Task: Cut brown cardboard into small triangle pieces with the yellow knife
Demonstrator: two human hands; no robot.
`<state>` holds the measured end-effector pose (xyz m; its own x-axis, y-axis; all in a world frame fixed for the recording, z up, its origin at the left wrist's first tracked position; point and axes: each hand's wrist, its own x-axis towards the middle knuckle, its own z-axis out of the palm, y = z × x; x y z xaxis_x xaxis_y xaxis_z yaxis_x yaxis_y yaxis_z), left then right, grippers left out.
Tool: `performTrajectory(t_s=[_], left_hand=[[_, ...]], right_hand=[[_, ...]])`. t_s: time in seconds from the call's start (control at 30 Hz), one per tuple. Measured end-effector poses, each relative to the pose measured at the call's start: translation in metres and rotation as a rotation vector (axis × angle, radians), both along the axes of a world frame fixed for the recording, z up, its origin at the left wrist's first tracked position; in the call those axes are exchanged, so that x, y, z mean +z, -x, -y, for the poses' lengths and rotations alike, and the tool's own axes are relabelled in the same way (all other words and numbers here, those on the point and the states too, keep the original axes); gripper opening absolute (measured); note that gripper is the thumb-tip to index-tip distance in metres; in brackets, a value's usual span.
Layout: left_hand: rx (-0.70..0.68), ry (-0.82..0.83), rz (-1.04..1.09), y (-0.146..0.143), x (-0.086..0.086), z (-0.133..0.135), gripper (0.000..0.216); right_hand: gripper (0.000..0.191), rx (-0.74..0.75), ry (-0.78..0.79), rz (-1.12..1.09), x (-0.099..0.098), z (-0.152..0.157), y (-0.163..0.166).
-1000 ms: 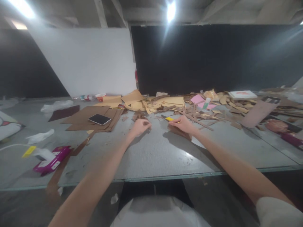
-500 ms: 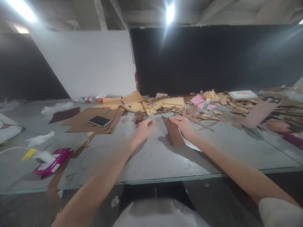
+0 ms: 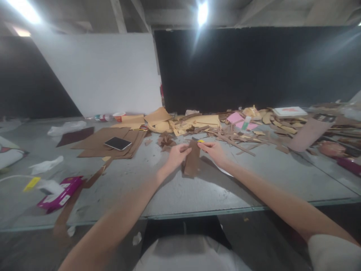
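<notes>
- Brown piece (image 3: 192,161): just below frame centre.
- Your left hand (image 3: 177,156): fingers pinched on its left edge.
- Your right hand (image 3: 216,151): fingers closed on yellow tool (image 3: 201,141), at piece's upper right.

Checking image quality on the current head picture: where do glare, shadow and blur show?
Head view: a ceiling lamp flares, its streak reaching down over the black panel; head view: a shadow lies on the table below the right hand; head view: the left forearm is smeared, the brown piece soft-edged.
</notes>
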<state>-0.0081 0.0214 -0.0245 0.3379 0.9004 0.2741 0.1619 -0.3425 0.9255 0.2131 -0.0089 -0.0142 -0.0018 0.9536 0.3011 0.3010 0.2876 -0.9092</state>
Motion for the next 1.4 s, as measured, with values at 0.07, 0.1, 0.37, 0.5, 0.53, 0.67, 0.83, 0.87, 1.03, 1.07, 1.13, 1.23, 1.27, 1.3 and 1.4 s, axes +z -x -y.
performTrajectory(t_s=[0.07,0.1,0.37,0.5,0.53,0.67,0.83,0.87,1.03,1.07,1.13,1.23,1.27,1.3,1.4], left_hand=[[0.027,-0.047,-0.039,0.005,0.004,-0.003,0.022],[0.034,-0.08,-0.08,0.008,0.007,-0.003,0.021],[-0.068,-0.263,-0.401,0.021,0.021,0.0,0.024],[-0.093,-0.259,-0.431,0.02,0.018,-0.001,0.025],[-0.088,-0.251,-0.422,0.019,0.017,0.0,0.024],[-0.056,-0.209,-0.369,0.018,0.017,0.003,0.039],[-0.022,-0.226,-0.385,0.018,0.013,0.003,0.032],[-0.019,-0.222,-0.379,0.017,0.013,0.002,0.029],[-0.029,-0.194,-0.36,0.018,0.017,0.003,0.022],[-0.026,-0.19,-0.36,0.018,0.018,0.003,0.021],[-0.026,-0.18,-0.358,0.019,0.019,0.004,0.02],[-0.038,-0.172,-0.347,0.02,0.02,0.004,0.019],[-0.038,-0.172,-0.346,0.02,0.02,0.004,0.019],[-0.035,-0.17,-0.351,0.02,0.021,0.004,0.019],[-0.012,-0.167,-0.396,0.02,0.021,0.003,0.02]], right_hand=[[0.055,0.006,-0.002,0.055,0.0,0.0,-0.002],[0.053,0.015,-0.008,0.091,0.0,0.0,-0.003],[0.039,0.068,-0.157,0.285,0.0,-0.005,-0.005],[0.04,0.094,-0.246,0.356,0.0,-0.005,-0.006],[0.041,0.098,-0.253,0.357,-0.001,-0.005,-0.006],[0.043,0.074,-0.246,0.352,-0.002,-0.005,-0.006],[0.036,0.058,-0.247,0.324,-0.004,-0.007,-0.007],[0.036,0.059,-0.249,0.318,-0.004,-0.008,-0.007],[0.034,0.058,-0.266,0.316,-0.008,-0.01,-0.009],[0.034,0.058,-0.267,0.324,-0.008,-0.011,-0.009],[0.033,0.057,-0.271,0.338,-0.009,-0.012,-0.009],[0.032,0.058,-0.28,0.34,-0.009,-0.013,-0.01],[0.031,0.061,-0.281,0.337,-0.01,-0.013,-0.009],[0.031,0.067,-0.28,0.333,-0.01,-0.013,-0.009],[0.03,0.089,-0.283,0.331,-0.01,-0.013,-0.009]])
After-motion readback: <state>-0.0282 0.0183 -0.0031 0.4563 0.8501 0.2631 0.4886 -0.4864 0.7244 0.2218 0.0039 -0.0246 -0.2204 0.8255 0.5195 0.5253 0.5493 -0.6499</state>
